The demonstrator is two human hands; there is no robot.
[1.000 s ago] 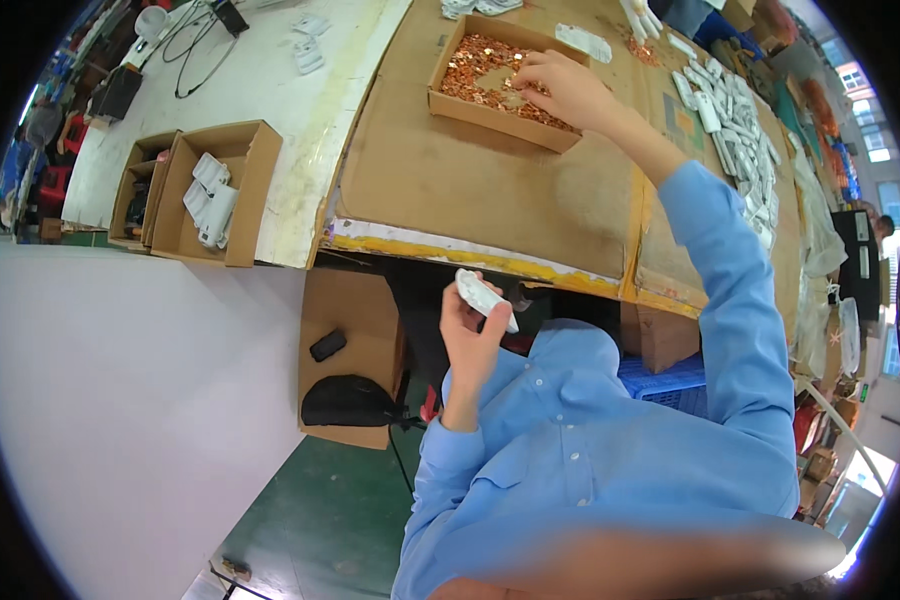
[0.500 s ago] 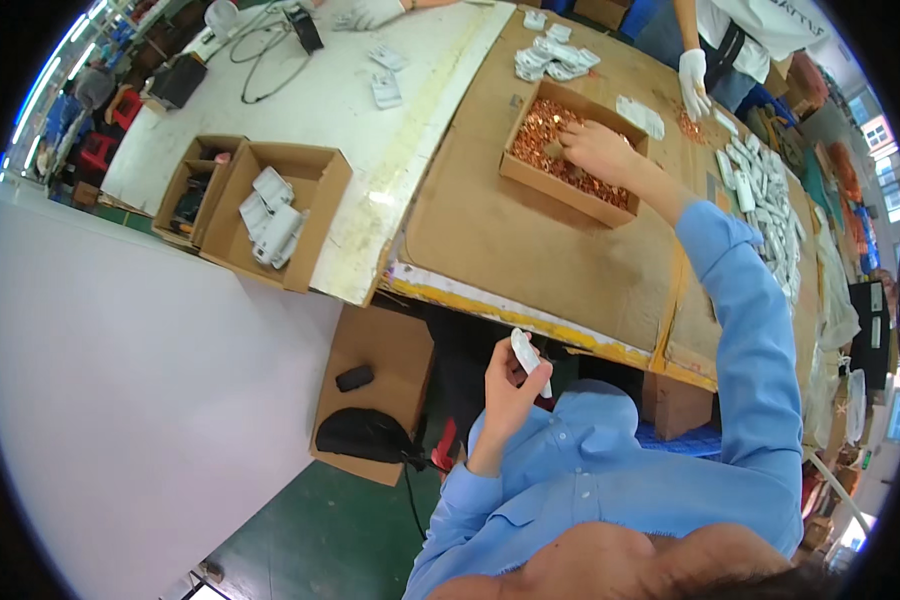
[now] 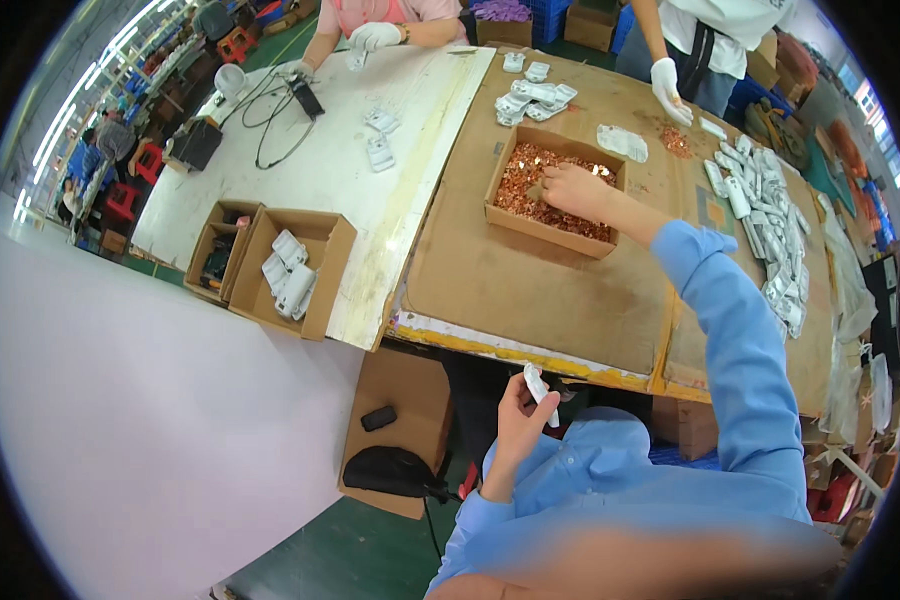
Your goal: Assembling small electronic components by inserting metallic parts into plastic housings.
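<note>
My left hand (image 3: 522, 412), low in front of the table edge, is closed around a slim white plastic casing (image 3: 540, 390) that stands tilted between fingers and thumb. My right hand (image 3: 578, 192) reaches into a shallow cardboard box (image 3: 545, 237) of small copper-coloured metal pieces (image 3: 523, 180). Its fingers are bent together at the surface of the heap; whatever lies between the fingertips is too small to make out. Just beyond that box lies a flat white plastic piece (image 3: 622, 142).
White casings (image 3: 760, 200) are heaped at the right, with a smaller pile (image 3: 532, 100) at the far side. A cardboard box (image 3: 340, 265) with white parts stands on the white table (image 3: 370, 215) at left. Two gloved co-workers stand across: one glove (image 3: 375, 37) left, another (image 3: 668, 90) right.
The view has shifted, so the table sits lower in the picture. My right hand stays in the box of copper pieces, and my left hand keeps hold of the white casing.
</note>
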